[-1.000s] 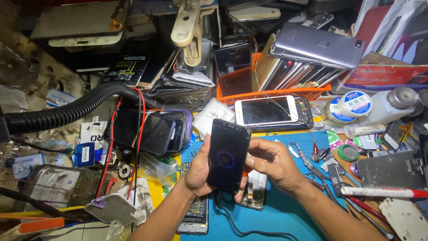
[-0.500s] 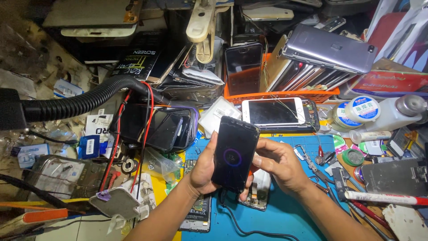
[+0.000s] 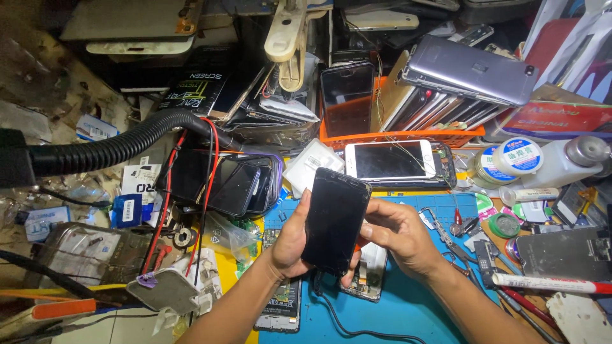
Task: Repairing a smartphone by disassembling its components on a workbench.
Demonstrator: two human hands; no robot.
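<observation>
Currently both hands grip a black smartphone (image 3: 336, 220), held above the blue work mat (image 3: 408, 306), tilted, dark screen toward the camera and unlit. Left hand (image 3: 294, 242) cradles the phone's left edge and lower back: thumb lying up along the left side of the glass, the other fingers wrapped behind and out of sight, so clamped on the body. Right hand (image 3: 398, 236) comes in from the right side, fingers curled together against the right edge near mid-height, thumb pressing at that edge — pinched on the frame, not spread. A black cable (image 3: 338, 322) hangs from the phone's bottom end and trails over the mat. Both forearms rise from the lower frame edge and converge; wrists slightly bent inward. Judgement on handling: support should stay with the left palm while the right fingertips work the side, light pressure only — glass under a twisting load could crack, and the cable at the bottom should not be tugged. Beneath the phone, an opened handset with bare circuit board (image 3: 364, 277) lies on the mat; a white-fronted phone (image 3: 392, 160) lies just beyond, before an orange tray (image 3: 395, 136) of stacked handsets. Tweezers (image 3: 440, 229) rest right of the hand.
</observation>
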